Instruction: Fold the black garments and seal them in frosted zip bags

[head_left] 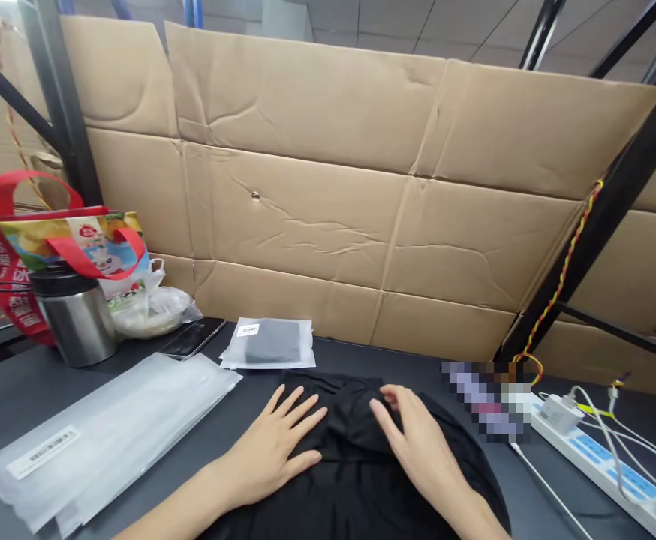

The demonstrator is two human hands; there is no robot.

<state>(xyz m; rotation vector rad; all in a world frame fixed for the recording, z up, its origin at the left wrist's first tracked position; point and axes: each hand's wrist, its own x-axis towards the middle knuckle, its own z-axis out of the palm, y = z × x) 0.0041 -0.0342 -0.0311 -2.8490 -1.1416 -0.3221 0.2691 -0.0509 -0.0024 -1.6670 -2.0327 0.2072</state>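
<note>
A black cloth garment [350, 480] lies bunched on the dark tabletop [463, 397] in front of me. My left hand [272, 442] presses flat on it with the fingers spread. My right hand [418, 450] rests on its upper fold, fingers slightly curled, not clearly gripping. To the left lies a stack of clear plastic bags [97, 442] with a barcode label. A sealed clear packet [269, 343] holding a folded dark item sits just beyond the garment.
A smartphone [193, 337], steel flask [74, 319], plastic bag [153, 311] and red-handled printed tote [63, 240] stand at the back left. A power strip [592, 465] with white cables lies right. Cardboard sheets [305, 187] and black shelf posts [598, 225] form the back.
</note>
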